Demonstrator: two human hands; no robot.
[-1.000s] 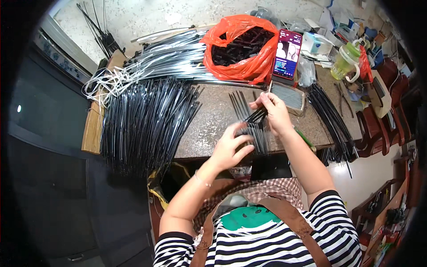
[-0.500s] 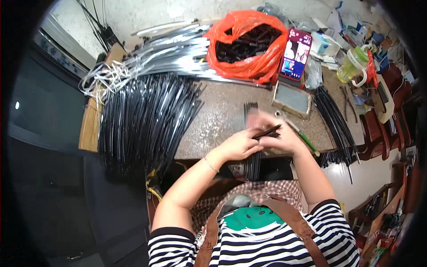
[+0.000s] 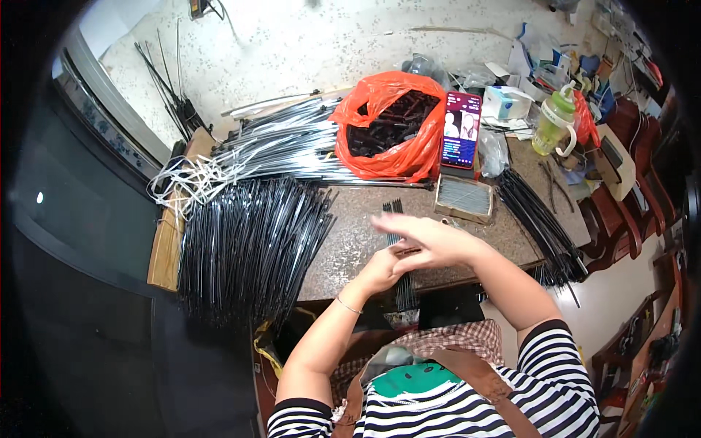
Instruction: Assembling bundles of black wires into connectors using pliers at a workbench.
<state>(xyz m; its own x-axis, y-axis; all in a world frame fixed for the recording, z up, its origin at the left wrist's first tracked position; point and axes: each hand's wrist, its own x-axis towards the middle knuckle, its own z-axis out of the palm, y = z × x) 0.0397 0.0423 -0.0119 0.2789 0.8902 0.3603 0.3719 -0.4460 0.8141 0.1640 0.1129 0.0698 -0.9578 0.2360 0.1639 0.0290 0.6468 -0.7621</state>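
Bright middle, blackened corners, bent edges

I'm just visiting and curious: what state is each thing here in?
Left hand: partly hidden, grip unclear
Right hand: fingers extended
Middle strips: side by side, overhanging table
Left strips: piled, overhanging table
Right strips: bundled, overhanging too
Bag: open, holding dark pieces
Box: open, holding thin grey pieces
Phone: screen lit
Bottle: upright
White cord: tangled
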